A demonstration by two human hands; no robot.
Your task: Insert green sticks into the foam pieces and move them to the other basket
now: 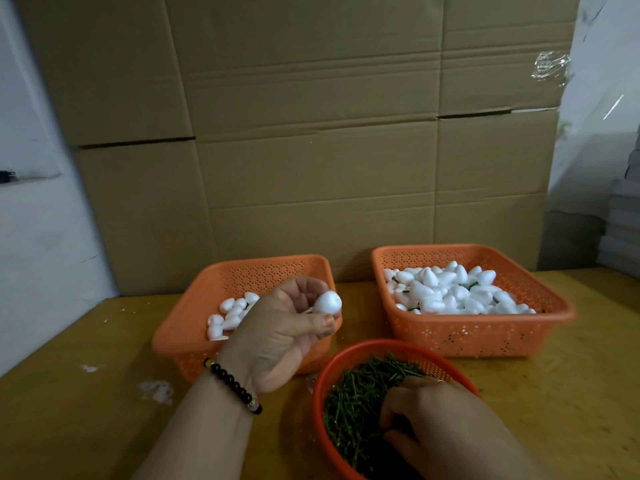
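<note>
Behind everything, a wall of cardboard boxes (311,133) is stacked, cut off at the top edge. In front of it lies the yellow surface (86,427), carrying the round red basket (320,386), taken here as the landmark and itself cut off at the bottom edge. Beyond and right of it, the right orange basket (467,337) is heaped with white foam pieces (450,292), green stems barely made out between them. Beyond and left, the left orange basket (194,327) is seen partly hidden by the left hand (277,337), whose grip is pinched on a single foam piece (327,302), egg-shaped and white, raised above that basket. Inside the landmark, green sticks (360,393) are piled; the right hand (440,424) is buried among them, fingers curled, though whether a stick is held cannot be told. A beaded bracelet (232,384) is worn on the left wrist.
</note>
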